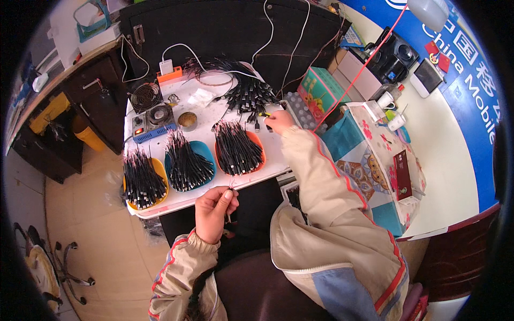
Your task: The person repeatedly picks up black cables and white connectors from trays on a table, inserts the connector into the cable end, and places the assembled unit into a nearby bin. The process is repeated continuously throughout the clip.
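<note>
My left hand (pixel 213 213) is closed in a pinch in front of the table edge, holding a thin black cable (pixel 231 188) with fine bare wire ends pointing up. My right hand (pixel 280 122) is at the table's right side, fingers curled down beside a small yellow-and-black tool (pixel 264 114); what the fingertips grip is hidden. A loose heap of black USB cables (pixel 249 95) lies just beyond it. Bundles of similar cables fill an orange bowl (pixel 262 152), a teal bowl (pixel 206 151) and a yellow bowl (pixel 160 170) along the near edge.
Behind the bowls stand a blue soldering device (pixel 152 127), a small black fan (pixel 146 96) and a round tin (pixel 187 121). An orange power strip (pixel 170 75) sits at the back. To the right are a green box (pixel 321 92) and a cloth-covered table (pixel 369 131).
</note>
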Demonstrator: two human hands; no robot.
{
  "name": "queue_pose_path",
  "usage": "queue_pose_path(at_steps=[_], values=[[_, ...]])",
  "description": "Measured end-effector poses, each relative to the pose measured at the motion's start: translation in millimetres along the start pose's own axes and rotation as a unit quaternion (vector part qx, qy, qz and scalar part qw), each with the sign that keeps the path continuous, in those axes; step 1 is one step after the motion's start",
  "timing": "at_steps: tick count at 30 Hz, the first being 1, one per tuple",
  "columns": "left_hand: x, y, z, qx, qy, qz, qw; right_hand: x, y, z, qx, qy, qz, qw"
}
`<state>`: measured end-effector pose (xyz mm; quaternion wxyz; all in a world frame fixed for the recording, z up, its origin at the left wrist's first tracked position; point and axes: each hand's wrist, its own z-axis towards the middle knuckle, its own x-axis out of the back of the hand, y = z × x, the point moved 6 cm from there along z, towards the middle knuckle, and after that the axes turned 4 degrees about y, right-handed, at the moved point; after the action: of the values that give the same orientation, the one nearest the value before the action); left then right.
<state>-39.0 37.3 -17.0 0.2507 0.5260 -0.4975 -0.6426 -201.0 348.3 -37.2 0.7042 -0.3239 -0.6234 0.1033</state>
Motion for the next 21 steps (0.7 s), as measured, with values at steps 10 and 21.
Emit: queue_pose_path(at_steps=[10, 21], values=[[-60.4, 12.2, 64.2, 0.087, -0.11, -0.15, 0.979, -10.8, -89.9, -288.7, 0.262, -0.069, 0.087, 0.959], [-40.9, 95.5, 7.0, -0.206, -0.085, 0.071, 0.972, -66.1, -79.3, -244.6, 0.28, -0.205, 0.252, 0.903]])
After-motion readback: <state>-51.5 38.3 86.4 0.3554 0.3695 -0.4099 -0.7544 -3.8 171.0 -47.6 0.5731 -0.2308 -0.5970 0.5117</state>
